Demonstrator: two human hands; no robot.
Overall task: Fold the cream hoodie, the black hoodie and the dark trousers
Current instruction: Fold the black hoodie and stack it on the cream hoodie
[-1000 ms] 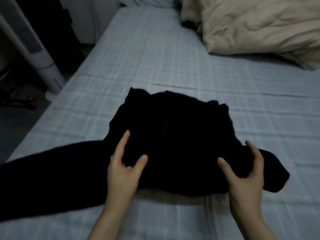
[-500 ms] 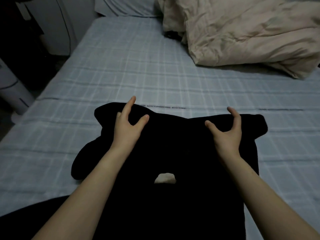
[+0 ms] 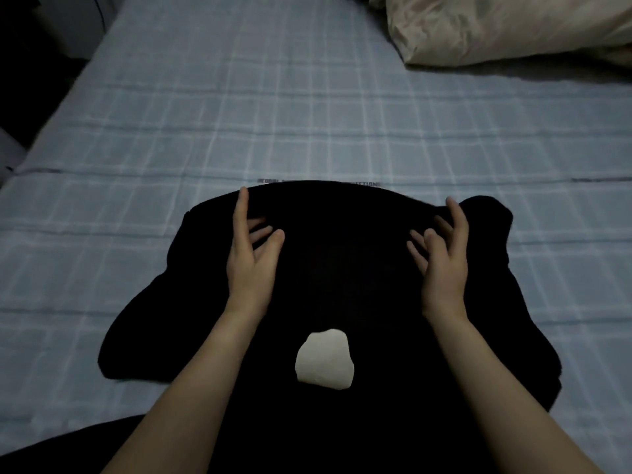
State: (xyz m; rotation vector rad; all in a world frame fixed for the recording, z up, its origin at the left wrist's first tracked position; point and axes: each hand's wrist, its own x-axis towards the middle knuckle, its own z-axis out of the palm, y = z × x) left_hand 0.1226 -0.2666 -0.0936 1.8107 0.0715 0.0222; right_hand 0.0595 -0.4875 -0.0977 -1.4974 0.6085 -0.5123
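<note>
The black hoodie [image 3: 342,268] lies spread on the bed, its far edge folded over near the middle of the view. A pale patch [image 3: 324,361] shows on it near me. My left hand [image 3: 251,258] rests on the hoodie's left part with fingers spread and straight. My right hand [image 3: 441,258] rests on its right part, fingers spread too. Neither hand grips the cloth. More dark fabric [image 3: 68,449] lies at the bottom left; which garment it is cannot be told. No cream hoodie is seen.
The bed has a light blue checked sheet [image 3: 273,97]. A cream duvet [image 3: 496,25] is bunched at the far right. The bed's left edge [image 3: 51,107] drops to a dark floor.
Both hands carried the hoodie's near edge away from me and laid it down at the far side. They now rest flat on it. The view has tilted down.
</note>
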